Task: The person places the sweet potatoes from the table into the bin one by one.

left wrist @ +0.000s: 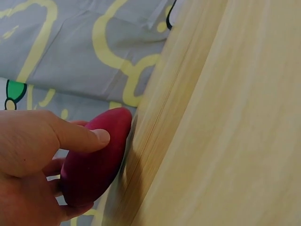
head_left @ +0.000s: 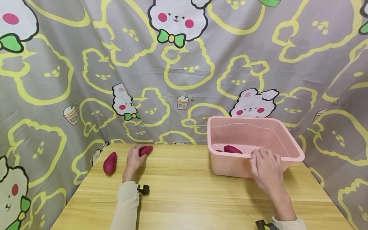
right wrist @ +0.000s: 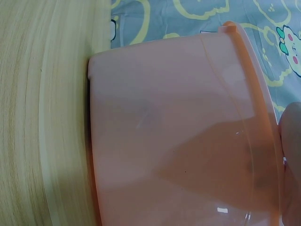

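My left hand (head_left: 134,159) holds a dark red-purple sweet potato (head_left: 146,150) near the back edge of the table. In the left wrist view, the thumb presses on the near side of this sweet potato (left wrist: 96,165) while the other fingers curl behind it. Another sweet potato (head_left: 110,163) lies on the table to the left of that hand. On the right stands a pink plastic bin (head_left: 230,166), and my right hand (head_left: 267,171) grips its front rim, fingers curled over it. Inside the bin lies a sweet potato (head_left: 232,149), with part of another beside it; the front wall hides the rest.
The wooden table (head_left: 184,198) reaches back to a grey patterned curtain (head_left: 178,76), which also hangs on both sides. Black wrist cameras (head_left: 143,189) are strapped at both wrists. The bin takes up the table's back right.
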`<state>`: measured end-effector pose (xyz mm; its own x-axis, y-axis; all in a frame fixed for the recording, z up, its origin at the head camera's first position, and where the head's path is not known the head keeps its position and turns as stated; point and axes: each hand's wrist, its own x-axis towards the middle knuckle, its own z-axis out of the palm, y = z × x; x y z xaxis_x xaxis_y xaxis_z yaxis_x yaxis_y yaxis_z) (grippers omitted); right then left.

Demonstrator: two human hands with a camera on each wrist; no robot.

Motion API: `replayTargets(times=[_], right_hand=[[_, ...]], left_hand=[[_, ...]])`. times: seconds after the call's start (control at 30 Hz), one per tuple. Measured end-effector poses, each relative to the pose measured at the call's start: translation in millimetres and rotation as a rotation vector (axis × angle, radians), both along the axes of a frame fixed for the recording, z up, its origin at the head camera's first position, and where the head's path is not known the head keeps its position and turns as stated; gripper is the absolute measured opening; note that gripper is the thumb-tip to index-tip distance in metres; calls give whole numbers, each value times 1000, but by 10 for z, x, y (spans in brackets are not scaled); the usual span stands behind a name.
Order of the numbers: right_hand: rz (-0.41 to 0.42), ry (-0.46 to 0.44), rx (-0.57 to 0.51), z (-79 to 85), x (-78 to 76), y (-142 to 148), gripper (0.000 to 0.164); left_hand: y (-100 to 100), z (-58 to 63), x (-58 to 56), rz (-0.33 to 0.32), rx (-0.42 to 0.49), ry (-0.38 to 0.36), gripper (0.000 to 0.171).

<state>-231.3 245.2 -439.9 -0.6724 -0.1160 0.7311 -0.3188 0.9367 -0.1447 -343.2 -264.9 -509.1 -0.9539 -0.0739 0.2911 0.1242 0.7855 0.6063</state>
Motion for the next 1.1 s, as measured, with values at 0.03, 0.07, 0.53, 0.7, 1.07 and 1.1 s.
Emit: replayTargets(times=[0.03,0.07,0.53,0.7,1.07,1.1], right_hand=[[0,1,-1,1,1,0,22],[1,0,-1,1,3,0,22],[-1,-11,-8,-7,10,2,21],[3,-9,-9,0,12,-2,22],[5,-5,-14,26,11,-11,20],[5,-4,-15,26,10,-11,20]], left_hand=[[-3,0,1,1,0,2,46],[-5,1,2,1,1,4,46],[-2,102,69,8,31,56,44],[-17,147,90,9,31,98,45],[-19,218,105,3,62,166,43],[-17,228,107,0,65,172,43]])
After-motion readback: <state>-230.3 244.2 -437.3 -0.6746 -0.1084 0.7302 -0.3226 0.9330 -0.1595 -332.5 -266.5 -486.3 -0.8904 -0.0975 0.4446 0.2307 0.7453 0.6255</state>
